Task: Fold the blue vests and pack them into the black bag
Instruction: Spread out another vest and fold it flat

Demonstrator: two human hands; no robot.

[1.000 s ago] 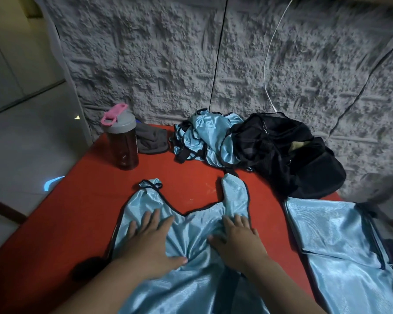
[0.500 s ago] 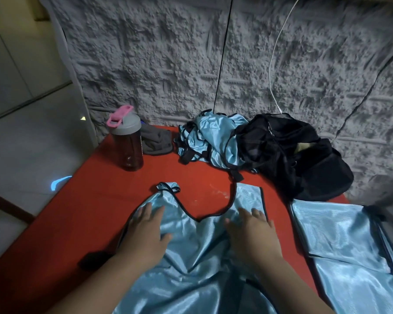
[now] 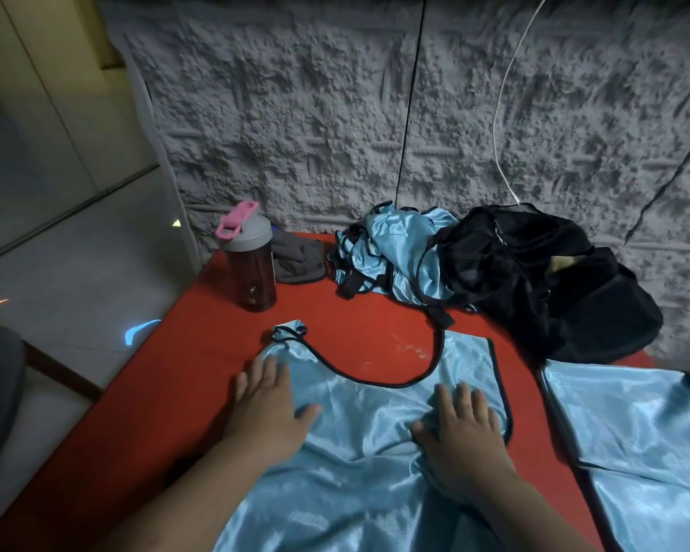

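A shiny blue vest with black trim lies spread on the red table in front of me. My left hand presses flat on its left shoulder area, fingers straight. My right hand lies flat on its right side. A folded blue vest rests at the right. A heap of crumpled blue vests sits at the back, touching the black bag, which slumps at the back right.
A dark bottle with a grey lid and pink loop stands at the back left, a grey cloth beside it. The table's left edge drops to the floor. A rough grey wall with hanging cables backs the table.
Both hands slid apart across the vest, left going left and right going right. The cloth spread wider and the right shoulder strap now lies flat.
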